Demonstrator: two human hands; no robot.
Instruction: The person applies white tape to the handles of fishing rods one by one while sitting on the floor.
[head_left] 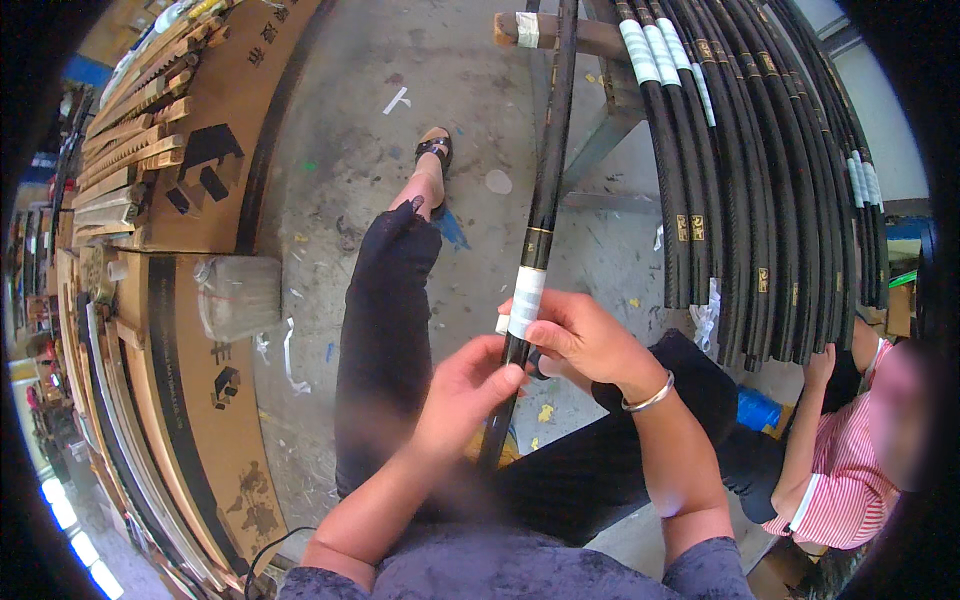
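Note:
A long black pole [546, 185] with gold markings runs from the top of the view down between my legs. White, faintly striped wrapping [527, 296] circles it just above my hands. My left hand [462, 392] is closed on the pole below the wrapping, its thumb lying across the front. Over the wrapping's lower part, my right hand [578, 335] has its fingers curled behind the pole and the thumb pressed from the right. A small white piece [502, 323] shows at the wrapping's left side; I cannot tell whether it is a tape roll.
Several similar black poles [765, 210] lie side by side on a rack [595, 40] at the right. A co-worker in a striped shirt [835, 480] sits beside them, one hand at the pole ends. Wooden strips [140, 150] rest on cardboard boxes [205, 420] at the left. White scraps litter the floor.

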